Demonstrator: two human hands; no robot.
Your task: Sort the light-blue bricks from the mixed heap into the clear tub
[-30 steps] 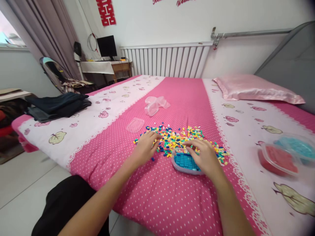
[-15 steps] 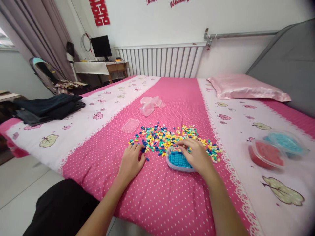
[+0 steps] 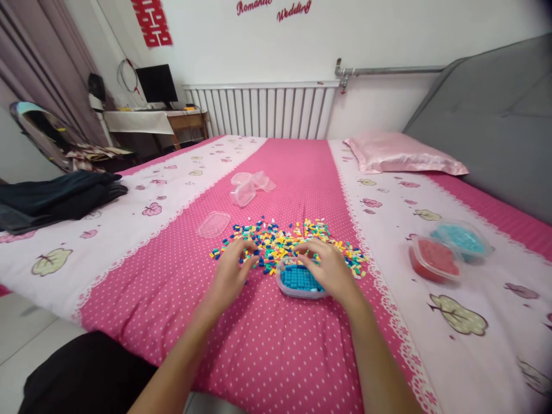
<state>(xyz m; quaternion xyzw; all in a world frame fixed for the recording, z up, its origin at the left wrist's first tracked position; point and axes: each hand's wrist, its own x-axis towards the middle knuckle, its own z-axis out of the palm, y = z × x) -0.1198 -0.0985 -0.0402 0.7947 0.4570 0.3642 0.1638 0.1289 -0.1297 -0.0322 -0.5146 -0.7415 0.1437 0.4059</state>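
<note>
A loose heap of small plastic pieces in yellow, dark blue, green and white spreads over the pink bedspread. My left hand is at the heap's near left edge, fingers curved and thumb apart, with dark blue pieces by the fingertips. Whether it touches any of them I cannot make out. An oval clear plastic tub stands in front of the heap, with blue pieces in tidy rows inside. Over the tub's right side is my right hand, thumb and fingers apart, hiding part of the contents.
To the right stand a tub of red pieces and a tub of light blue pieces. Clear lids lie beyond the heap, with a single lid nearer. Dark folded clothes and a pink pillow rest on the bed.
My view has swung to the right, so the scene sits further left. My left hand has come up slightly and nearer to the tub. The right hand stays over the tub.
</note>
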